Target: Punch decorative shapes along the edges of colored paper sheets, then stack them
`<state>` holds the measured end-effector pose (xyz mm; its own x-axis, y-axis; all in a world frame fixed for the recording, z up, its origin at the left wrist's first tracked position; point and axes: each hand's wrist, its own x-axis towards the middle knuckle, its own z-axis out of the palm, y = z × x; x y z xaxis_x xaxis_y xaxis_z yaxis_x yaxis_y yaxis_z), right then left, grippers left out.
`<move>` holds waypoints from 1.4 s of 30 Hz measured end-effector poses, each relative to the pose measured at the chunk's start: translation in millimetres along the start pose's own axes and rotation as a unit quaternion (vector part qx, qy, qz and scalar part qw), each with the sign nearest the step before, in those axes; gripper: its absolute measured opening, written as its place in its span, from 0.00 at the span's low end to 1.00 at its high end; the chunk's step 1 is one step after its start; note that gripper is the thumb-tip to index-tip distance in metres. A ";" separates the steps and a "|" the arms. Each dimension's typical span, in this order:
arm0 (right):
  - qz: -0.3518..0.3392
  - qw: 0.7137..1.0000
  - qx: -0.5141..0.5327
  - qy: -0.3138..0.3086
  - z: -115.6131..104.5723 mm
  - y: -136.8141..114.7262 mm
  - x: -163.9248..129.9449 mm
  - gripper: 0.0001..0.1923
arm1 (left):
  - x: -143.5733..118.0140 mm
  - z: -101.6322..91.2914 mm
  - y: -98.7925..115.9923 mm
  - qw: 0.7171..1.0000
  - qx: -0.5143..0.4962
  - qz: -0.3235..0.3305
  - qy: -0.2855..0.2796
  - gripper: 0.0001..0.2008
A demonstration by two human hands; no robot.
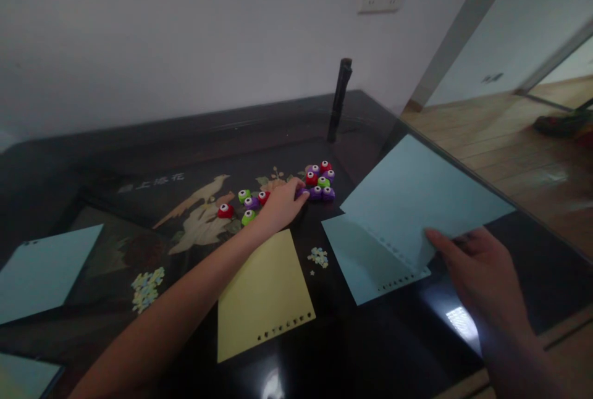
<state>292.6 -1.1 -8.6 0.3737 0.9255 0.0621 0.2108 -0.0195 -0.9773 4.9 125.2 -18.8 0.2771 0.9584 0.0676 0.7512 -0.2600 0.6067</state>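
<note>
My left hand (pixel 283 202) reaches across to a cluster of small craft punches with eye-like tops, its fingers closed round a purple craft punch (pixel 302 193), which they partly hide. Red, green and purple craft punches (pixel 323 182) sit just right of the fingers, and several more (pixel 251 202) lie to their left. At the right, my right hand (pixel 482 266) pinches a sheet of light blue paper (pixel 417 192) by its near edge, thumb on top. The sheet is raised and overlaps another blue sheet (pixel 356 257) with punched holes along its near edge.
A yellow sheet (pixel 266 300) with a row of holes lies below my left forearm. Paper cut-outs form a small pile (pixel 319 257) and a larger pile (pixel 147 288). More blue paper (pixel 49 269) lies left. A black post (pixel 340 99) stands at the back near the wall.
</note>
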 end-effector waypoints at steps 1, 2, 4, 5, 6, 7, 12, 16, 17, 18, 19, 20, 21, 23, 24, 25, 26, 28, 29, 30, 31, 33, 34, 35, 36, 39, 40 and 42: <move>0.020 1.000 0.022 0.001 -0.1 -2.8 1.5 0.13 | 4.9 1.5 0.9 1.000 0.025 0.004 0.005 0.09; 0.041 0.998 0.043 0.001 -0.3 -5.1 3.4 0.15 | 8.8 2.7 2.0 0.999 0.042 0.008 0.009 0.09; 0.069 0.995 0.067 -0.006 -1.2 -7.9 8.1 0.17 | 14.2 4.9 3.6 0.998 0.060 0.015 0.016 0.09; 0.077 0.995 0.068 -0.009 -2.0 -8.4 10.8 0.17 | 16.4 5.8 3.8 0.997 0.066 0.019 0.020 0.09; 0.084 0.994 0.065 -0.011 -2.9 -8.3 13.4 0.17 | 18.4 6.6 3.5 0.997 0.074 0.024 0.023 0.09; 0.091 0.994 0.059 -0.014 -4.0 -7.9 15.9 0.16 | 20.4 7.3 2.8 0.996 0.081 0.027 0.025 0.09; 0.096 0.994 0.043 -0.041 -7.2 -5.2 24.5 0.15 | 30.1 9.0 -2.7 0.995 0.091 0.001 0.029 0.09; 0.105 0.991 0.032 -0.072 -6.1 -4.8 28.8 0.15 | 33.0 6.6 -3.1 0.994 0.100 0.010 0.040 0.09; 0.112 0.990 0.026 -0.084 -5.5 -4.8 29.8 0.17 | 32.0 5.3 -1.8 0.994 0.102 0.016 0.046 0.08; 0.120 0.988 0.022 -0.096 -4.8 -4.9 30.7 0.18 | 30.0 3.7 0.3 0.993 0.103 0.027 0.058 0.08; 0.128 0.986 0.019 -0.109 -4.1 -5.0 31.5 0.19 | 27.1 2.1 3.1 0.991 0.101 0.043 0.075 0.08; 0.136 0.983 0.016 -0.121 -3.4 -5.1 32.1 0.20 | 23.3 0.5 6.6 0.989 0.096 0.066 0.095 0.07; 0.146 0.981 0.014 -0.131 -2.5 -5.1 32.5 0.20 | 18.7 -0.9 10.6 0.986 0.082 0.090 0.115 0.07; 0.162 0.976 0.008 -0.147 -0.7 -4.8 32.8 0.21 | 8.4 -2.4 19.2 0.987 0.025 0.119 0.106 0.07; 0.166 0.974 0.004 -0.151 0.3 -4.4 32.8 0.21 | 3.2 -2.4 23.3 0.990 -0.011 0.120 0.077 0.06; 0.168 0.974 0.000 -0.153 1.3 -3.9 32.5 0.22 | -1.6 -1.8 26.8 0.992 -0.050 0.112 0.036 0.07; 0.167 0.974 -0.005 -0.155 2.3 -3.3 32.2 0.22 | -5.8 -0.8 29.6 0.991 -0.088 0.099 -0.004 0.07; 0.164 0.974 -0.016 -0.158 4.1 -1.7 31.2 0.23 | -12.0 1.9 32.6 0.983 -0.155 0.067 -0.073 0.08; 0.164 0.973 -0.019 -0.160 4.9 -0.7 30.7 0.24 | -13.9 3.4 32.9 0.978 -0.179 0.053 -0.092 0.07; 0.166 0.972 -0.021 -0.163 5.4 0.3 30.0 0.24 | -15.2 5.0 32.4 0.974 -0.196 0.042 -0.102 0.06; 0.169 0.971 -0.022 -0.166 5.8 1.3 29.2 0.24 | -16.1 6.6 31.3 0.973 -0.205 0.034 -0.105 0.05; 0.174 0.971 -0.024 -0.165 6.1 3.1 27.4 0.25 | -17.2 10.0 28.4 0.974 -0.200 0.031 -0.098 0.03; 0.174 0.971 -0.028 -0.161 6.1 3.9 26.4 0.25 | -17.7 11.9 27.0 0.977 -0.190 0.034 -0.094 0.03; 0.171 0.972 -0.036 -0.156 5.9 4.6 25.4 0.26 | -18.3 14.0 25.8 0.979 -0.176 0.041 -0.092 0.03; 0.166 0.973 -0.046 -0.152 5.7 5.2 24.3 0.27 | -19.0 16.2 25.0 0.982 -0.159 0.051 -0.091 0.04; 0.143 0.974 -0.087 -0.152 5.2 6.7 21.8 0.30 | -21.1 22.3 25.0 0.989 -0.092 0.080 -0.086 0.06; 0.132 0.974 -0.101 -0.154 5.2 7.2 21.2 0.30 | -21.5 23.8 25.6 0.990 -0.071 0.086 -0.086 0.07; 0.107 0.973 -0.126 -0.160 5.8 8.1 20.6 0.29 | -21.9 25.8 26.9 0.991 -0.040 0.089 -0.087 0.08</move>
<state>296.7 20.0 -16.4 0.1423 0.9597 -0.2424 0.3895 -0.2795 -0.8776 34.5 94.2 -24.4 0.5052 0.8619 0.0448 0.6337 -0.4057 0.6586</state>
